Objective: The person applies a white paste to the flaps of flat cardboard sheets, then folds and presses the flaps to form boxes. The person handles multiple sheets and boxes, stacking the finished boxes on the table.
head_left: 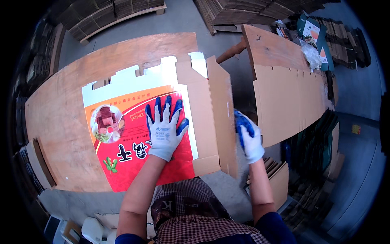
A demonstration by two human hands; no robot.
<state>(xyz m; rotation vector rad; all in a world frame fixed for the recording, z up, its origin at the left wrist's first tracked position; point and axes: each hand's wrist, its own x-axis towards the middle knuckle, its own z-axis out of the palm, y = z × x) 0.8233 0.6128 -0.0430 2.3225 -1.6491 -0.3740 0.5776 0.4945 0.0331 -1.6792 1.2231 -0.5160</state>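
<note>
A flat printed carton (pixel 122 173), red and orange with a food picture and white side tabs, lies on the wooden table. My left hand (pixel 165 126), in a white glove with blue fingertips, presses flat on its printed face with the fingers spread. Along the carton's right side runs a plain brown cardboard flap (pixel 222 122), bent up and reaching past the table's edge. My right hand (pixel 248 136), gloved alike, is at the flap's outer edge with its fingers bent and closed against it. Part of the right fingertips is hard to make out.
The wooden table (pixel 57 122) stretches to the left. At the right stands a second wooden table (pixel 276 46) with a brown cardboard sheet (pixel 290 101) and a crumpled plastic bag (pixel 310 56). Bundled cardboard stacks (pixel 239 14) stand at the back. A gap separates the tables.
</note>
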